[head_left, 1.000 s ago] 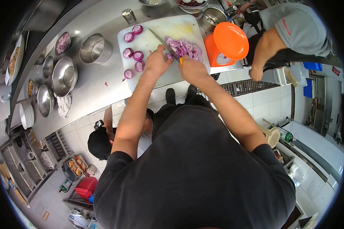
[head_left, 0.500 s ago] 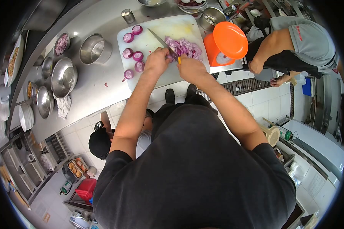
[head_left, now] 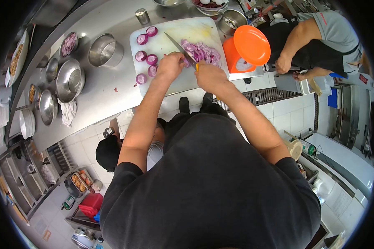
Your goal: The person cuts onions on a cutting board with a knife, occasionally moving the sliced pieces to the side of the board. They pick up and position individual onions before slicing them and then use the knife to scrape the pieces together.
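On the white cutting board [head_left: 178, 87], my right hand [head_left: 210, 76] is closed around the yellow handle of a knife [head_left: 178, 45], whose blade points up and to the left. My left hand [head_left: 171, 66] is closed just left of the blade, its fingertips pressed on a piece of onion [head_left: 186, 62] that they largely hide. Beyond the blade, to its right, lies a loose pile of sliced red onion [head_left: 205, 53]. Several cut red onion halves [head_left: 141, 56] are spread along the left side of the board.
An orange scale [head_left: 235, 56] stands right of the board. Steel bowls [head_left: 70, 81], a steel pot [head_left: 105, 50] and a white cloth [head_left: 68, 113] sit to the left. A co-worker [head_left: 316, 37] works at the right; another person in a black cap [head_left: 108, 152] is below the counter.
The knife blade shows a little apart from my left fingertips, and my left hand has shifted slightly. The co-worker at the right has moved their arms and a grey container. The whole view has shifted a little.
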